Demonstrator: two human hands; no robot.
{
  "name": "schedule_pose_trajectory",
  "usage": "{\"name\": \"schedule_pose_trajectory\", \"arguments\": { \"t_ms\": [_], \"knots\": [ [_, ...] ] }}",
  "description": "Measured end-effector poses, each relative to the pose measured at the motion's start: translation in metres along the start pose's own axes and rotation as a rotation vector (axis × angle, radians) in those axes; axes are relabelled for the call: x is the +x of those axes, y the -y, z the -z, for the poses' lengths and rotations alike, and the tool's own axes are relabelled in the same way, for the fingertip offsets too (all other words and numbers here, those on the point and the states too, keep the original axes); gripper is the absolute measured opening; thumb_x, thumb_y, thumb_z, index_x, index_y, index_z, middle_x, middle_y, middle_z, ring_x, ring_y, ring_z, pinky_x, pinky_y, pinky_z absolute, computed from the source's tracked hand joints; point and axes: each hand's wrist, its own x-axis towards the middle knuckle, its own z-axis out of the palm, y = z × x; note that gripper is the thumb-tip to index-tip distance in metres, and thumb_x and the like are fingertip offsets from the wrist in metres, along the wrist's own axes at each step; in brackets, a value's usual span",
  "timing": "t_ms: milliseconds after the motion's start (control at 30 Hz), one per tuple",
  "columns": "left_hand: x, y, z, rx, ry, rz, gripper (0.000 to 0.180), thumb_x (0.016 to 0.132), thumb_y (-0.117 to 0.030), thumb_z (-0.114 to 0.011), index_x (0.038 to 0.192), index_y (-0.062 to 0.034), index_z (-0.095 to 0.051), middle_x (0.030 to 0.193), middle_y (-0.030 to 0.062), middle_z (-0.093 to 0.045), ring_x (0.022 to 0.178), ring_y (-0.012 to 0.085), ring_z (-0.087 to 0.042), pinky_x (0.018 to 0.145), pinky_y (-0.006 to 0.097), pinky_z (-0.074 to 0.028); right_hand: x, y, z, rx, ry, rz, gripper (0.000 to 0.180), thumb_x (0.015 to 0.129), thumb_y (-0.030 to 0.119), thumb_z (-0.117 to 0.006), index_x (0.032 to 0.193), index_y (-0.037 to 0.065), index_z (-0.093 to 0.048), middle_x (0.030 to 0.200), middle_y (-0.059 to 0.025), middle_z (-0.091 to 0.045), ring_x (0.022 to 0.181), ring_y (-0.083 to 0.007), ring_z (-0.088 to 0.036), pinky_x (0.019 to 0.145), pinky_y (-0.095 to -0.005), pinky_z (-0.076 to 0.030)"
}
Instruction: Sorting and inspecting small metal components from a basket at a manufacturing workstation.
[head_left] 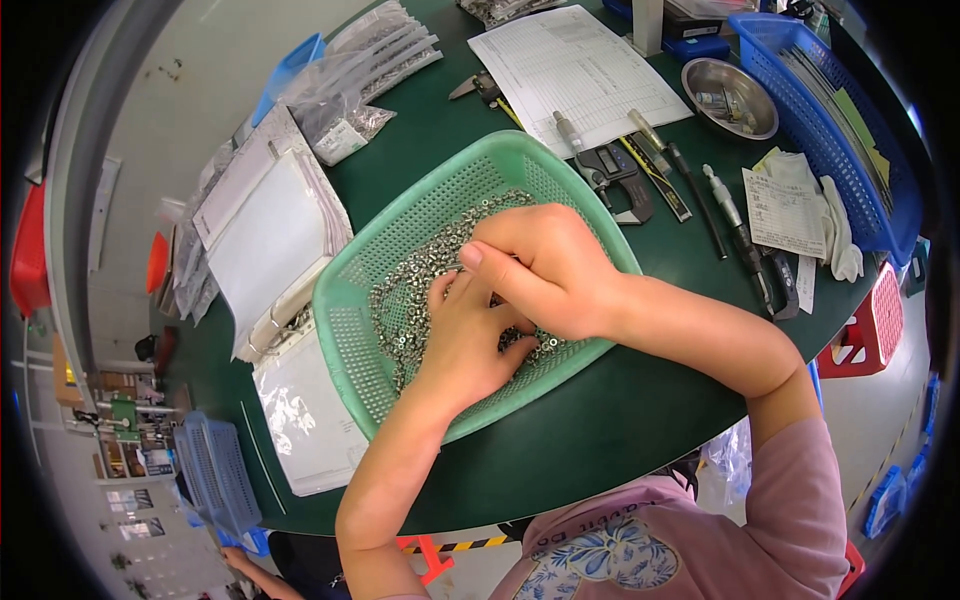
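A green perforated plastic basket (pixel 350 385) stands on the table in front of me, holding a heap of small shiny metal nuts (pixel 400 310). Over the heap is my left hand (pixel 468 345), its thumb apart from its bent fingers, which touch the nuts. Just beyond, my right hand (pixel 560 270) is curled closed above the basket, its thumb pressed against the bent fingers. Whatever sits inside that fist is hidden. The two hands overlap, and some left fingertips are covered by the right hand.
Left of the basket lies an open ring binder (pixel 265 230); bagged parts (pixel 345 110) sit behind it. Beyond are a paper sheet (pixel 570 70), a micrometer (pixel 618 180) and a caliper (pixel 655 180). A metal bowl (pixel 730 98), gloves (pixel 840 230) and a blue basket (pixel 830 130) stand right.
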Motion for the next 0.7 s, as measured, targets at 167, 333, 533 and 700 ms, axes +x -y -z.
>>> {"name": "schedule_pose_trajectory", "arguments": {
  "t_ms": [167, 333, 533, 700],
  "knots": [
    [-0.0022, 0.0004, -0.0034, -0.037, -0.003, -0.019, 0.01, 0.06, -0.014, -0.067, 0.065, -0.0101, -0.059, 0.095, 0.0059, -0.051, 0.104, 0.0244, -0.042, 0.092, 0.048, -0.023, 0.0002, 0.0006, -0.0037, -0.016, -0.005, 0.007, 0.027, 0.08, 0.016, -0.048, 0.058, 0.0, -0.049, 0.05, -0.0106, -0.043, 0.045, -0.0237, -0.04, 0.045, -0.0344, -0.033],
    [-0.0008, -0.0015, -0.0062, -0.049, -0.016, 0.011, 0.01, 0.06, -0.013, -0.067, 0.064, -0.01, -0.059, 0.095, 0.0065, -0.051, 0.104, 0.0242, -0.042, 0.092, 0.05, -0.022, -0.0008, 0.0019, -0.0018, -0.017, 0.015, -0.015, 0.027, 0.08, 0.016, -0.048, 0.058, 0.0, -0.048, 0.051, -0.0101, -0.044, 0.045, -0.0226, -0.041, 0.044, -0.0339, -0.032],
    [-0.0039, -0.0005, -0.0068, -0.054, 0.014, 0.005, 0.008, 0.061, -0.012, -0.065, 0.064, -0.0099, -0.058, 0.094, 0.0053, -0.051, 0.104, 0.0238, -0.042, 0.093, 0.05, -0.021, 0.0, 0.004, -0.0032, -0.032, 0.017, -0.008, 0.028, 0.081, 0.015, -0.048, 0.058, 0.0, -0.048, 0.051, -0.0092, -0.044, 0.045, -0.0204, -0.041, 0.043, -0.0325, -0.031],
    [-0.0005, 0.0007, -0.003, -0.073, -0.074, 0.018, 0.006, 0.062, -0.011, -0.063, 0.064, -0.0086, -0.057, 0.083, 0.0049, -0.055, 0.093, 0.023, -0.049, 0.092, 0.046, -0.024, -0.0016, 0.0002, -0.0031, -0.02, 0.017, -0.038, 0.028, 0.082, 0.015, -0.048, 0.058, -0.001, -0.047, 0.051, -0.009, -0.044, 0.045, -0.0185, -0.041, 0.043, -0.0315, -0.031]
  ]
}}
